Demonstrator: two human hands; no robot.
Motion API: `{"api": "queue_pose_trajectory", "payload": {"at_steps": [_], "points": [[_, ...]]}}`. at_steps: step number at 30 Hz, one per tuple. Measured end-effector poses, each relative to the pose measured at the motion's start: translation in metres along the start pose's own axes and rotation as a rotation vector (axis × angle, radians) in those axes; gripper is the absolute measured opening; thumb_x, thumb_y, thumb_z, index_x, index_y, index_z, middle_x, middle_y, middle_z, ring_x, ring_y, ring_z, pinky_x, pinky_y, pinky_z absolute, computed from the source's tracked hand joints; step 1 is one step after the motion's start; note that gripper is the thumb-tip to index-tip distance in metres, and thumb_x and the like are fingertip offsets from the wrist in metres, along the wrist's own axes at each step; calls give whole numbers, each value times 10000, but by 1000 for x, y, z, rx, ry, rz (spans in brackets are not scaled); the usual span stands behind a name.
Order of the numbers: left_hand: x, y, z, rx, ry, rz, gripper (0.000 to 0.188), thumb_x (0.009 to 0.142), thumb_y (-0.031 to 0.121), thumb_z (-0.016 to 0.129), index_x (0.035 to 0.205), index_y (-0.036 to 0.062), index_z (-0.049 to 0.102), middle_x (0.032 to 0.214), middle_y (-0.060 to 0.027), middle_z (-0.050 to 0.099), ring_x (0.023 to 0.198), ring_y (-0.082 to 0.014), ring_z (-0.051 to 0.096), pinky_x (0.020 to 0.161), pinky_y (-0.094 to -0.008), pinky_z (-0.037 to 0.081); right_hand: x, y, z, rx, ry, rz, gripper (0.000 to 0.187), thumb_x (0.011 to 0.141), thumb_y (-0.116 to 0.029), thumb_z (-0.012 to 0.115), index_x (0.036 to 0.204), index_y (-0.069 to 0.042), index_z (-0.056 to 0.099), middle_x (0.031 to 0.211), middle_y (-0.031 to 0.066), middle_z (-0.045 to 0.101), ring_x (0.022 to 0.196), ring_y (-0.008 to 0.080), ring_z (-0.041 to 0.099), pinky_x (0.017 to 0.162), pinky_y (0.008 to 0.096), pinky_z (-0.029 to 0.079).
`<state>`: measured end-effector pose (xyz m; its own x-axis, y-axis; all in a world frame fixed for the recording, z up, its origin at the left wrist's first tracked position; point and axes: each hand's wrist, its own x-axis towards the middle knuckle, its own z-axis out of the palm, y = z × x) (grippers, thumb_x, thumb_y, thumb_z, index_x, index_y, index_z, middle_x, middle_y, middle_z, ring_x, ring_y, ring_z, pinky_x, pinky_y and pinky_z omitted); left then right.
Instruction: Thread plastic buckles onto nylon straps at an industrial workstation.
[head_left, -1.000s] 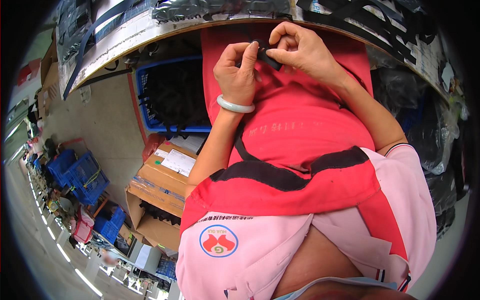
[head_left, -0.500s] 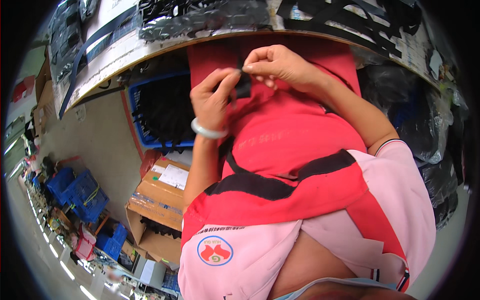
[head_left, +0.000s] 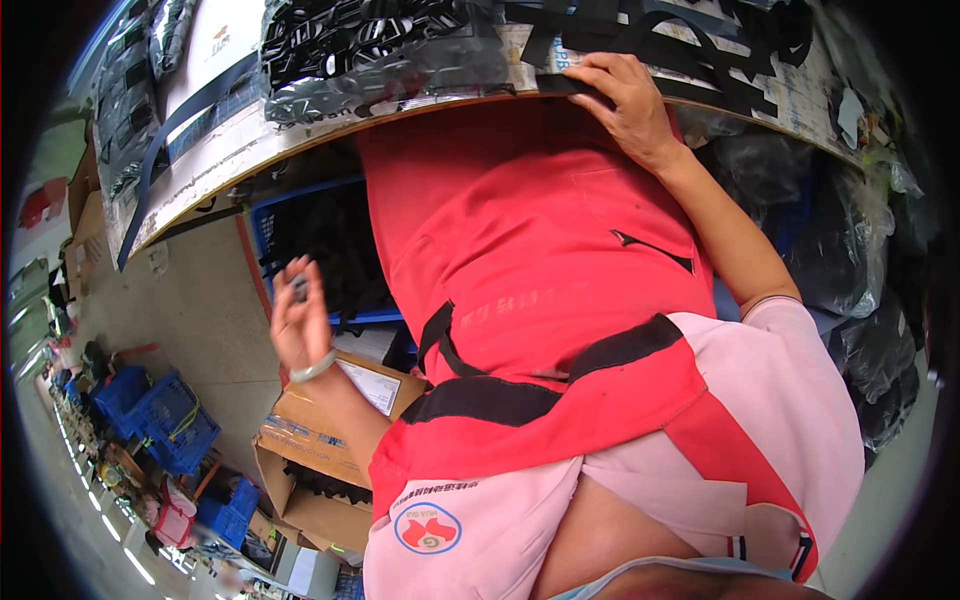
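Observation:
My right hand (head_left: 632, 112) is at the table's front edge, its fingers closed on the end of a black webbing strap (head_left: 562, 84). More black straps (head_left: 700, 62) lie tangled on the table just beyond it. Out to the left, beside a blue crate (head_left: 262, 222) filled with dark pieces, my left hand (head_left: 300, 325) is raised with its fingers curled up. A small dark grey thing (head_left: 299, 287) shows between those fingers; its kind is too small and blurred to tell.
On the table (head_left: 215, 170) lies a clear plastic bag of black buckles (head_left: 370, 45), with wrapped dark parts (head_left: 130, 110) at far left. An opened cardboard box (head_left: 300, 425) stands below my left arm. Dark plastic bags (head_left: 850, 250) crowd the right side. Blue crates (head_left: 170, 420) sit farther off left.
My hands were together over my lap, working at a small black piece. They have parted: the left went down and left beside the crate, the right moved up and right to the table edge.

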<state>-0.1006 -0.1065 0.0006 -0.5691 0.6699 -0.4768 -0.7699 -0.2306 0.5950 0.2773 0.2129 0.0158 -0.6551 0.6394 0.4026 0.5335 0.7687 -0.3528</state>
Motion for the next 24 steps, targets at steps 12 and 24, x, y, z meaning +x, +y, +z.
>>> {"api": "queue_pose_trajectory", "payload": {"at_steps": [12,24], "points": [[-4,-120,145,223,-473,-285,320,988,79,440,1288,-32,459,1210,-228,578,1137,-356,584,939,-423,527,37,-88,-60,503,-156,-5,164,856,-64,657,1017,-35,655,906,114,651,820,272,634,715,334,497],[4,-152,123,-176,-333,-617,321,975,92,310,1210,-1,509,1213,-118,530,1098,-244,523,972,-409,424,8,-105,35,450,-383,-265,400,770,-122,705,1160,-116,615,871,67,635,789,240,629,672,340,520]]}}
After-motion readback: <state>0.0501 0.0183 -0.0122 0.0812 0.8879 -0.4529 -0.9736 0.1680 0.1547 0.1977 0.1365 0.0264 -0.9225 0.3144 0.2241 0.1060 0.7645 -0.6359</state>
